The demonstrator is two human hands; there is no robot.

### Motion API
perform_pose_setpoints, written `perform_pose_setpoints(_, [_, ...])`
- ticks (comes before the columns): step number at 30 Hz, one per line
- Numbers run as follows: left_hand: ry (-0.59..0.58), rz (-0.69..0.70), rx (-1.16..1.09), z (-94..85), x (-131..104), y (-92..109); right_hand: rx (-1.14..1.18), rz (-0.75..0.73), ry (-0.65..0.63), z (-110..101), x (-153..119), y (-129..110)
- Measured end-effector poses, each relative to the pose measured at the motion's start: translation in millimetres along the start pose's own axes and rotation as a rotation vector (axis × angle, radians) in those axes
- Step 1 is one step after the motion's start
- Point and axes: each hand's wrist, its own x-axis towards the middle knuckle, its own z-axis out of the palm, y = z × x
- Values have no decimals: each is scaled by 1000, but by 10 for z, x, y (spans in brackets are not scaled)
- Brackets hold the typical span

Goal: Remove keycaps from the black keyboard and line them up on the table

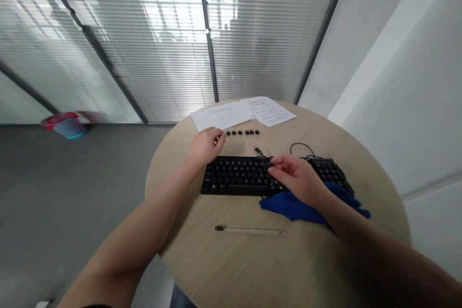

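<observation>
A black keyboard [241, 188] lies on the round wooden table, its right end partly covered by my right arm and a blue cloth [288, 206]. Above the keys, my right hand [298, 178] pinches a small dark piece that looks like a keycap [268, 164]. Beyond the keyboard, several loose black keycaps [240, 132] stand in a row. At the left end of that row is my left hand [207, 145], its fingers curled together; what they hold, if anything, is hidden. Closer to me lies a thin brush [252, 231] with a pale handle and dark head.
Printed paper sheets [224, 114] lie at the table's far edge. A USB plug [258, 151] and a black cable [303, 144] rest behind the keyboard. On the floor at left stands a red and blue basket [70, 127]. Glass panels with blinds rise behind the table [224, 269].
</observation>
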Motion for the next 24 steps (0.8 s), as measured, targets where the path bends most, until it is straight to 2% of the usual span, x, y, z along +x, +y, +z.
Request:
perform_pose_setpoints(2, [-72, 70, -104, -59, -13, 219, 324, 120, 103, -71, 83, 49])
perform_pose_setpoints(4, [-263, 201, -213, -119, -27, 473, 543, 179, 149, -103, 136, 70])
perform_pose_setpoints(7, [-447, 360, -261, -168, -43, 802, 667, 191, 178, -101, 165, 68])
perform_pose_setpoints(9, [-494, 401, -241, -155, -49, 930, 687, 188, 181, -85, 165, 62])
perform_pose_setpoints(12, [-468, 459, -225, -75, -71, 973, 706, 201, 179, -62, 161, 62])
perform_pose_setpoints(18, [-370, 457, -99, 88, -230, 872, 728, 277, 95, 12, 150, 88])
perform_pose_setpoints(21, [-353, 476, -2, 97, -286, 856, 709, 328, 74, 57, 163, 84])
perform_pose_setpoints(24, [-356, 475, 5, 58, -265, 807, 625, 356, 16, 13, 255, 63])
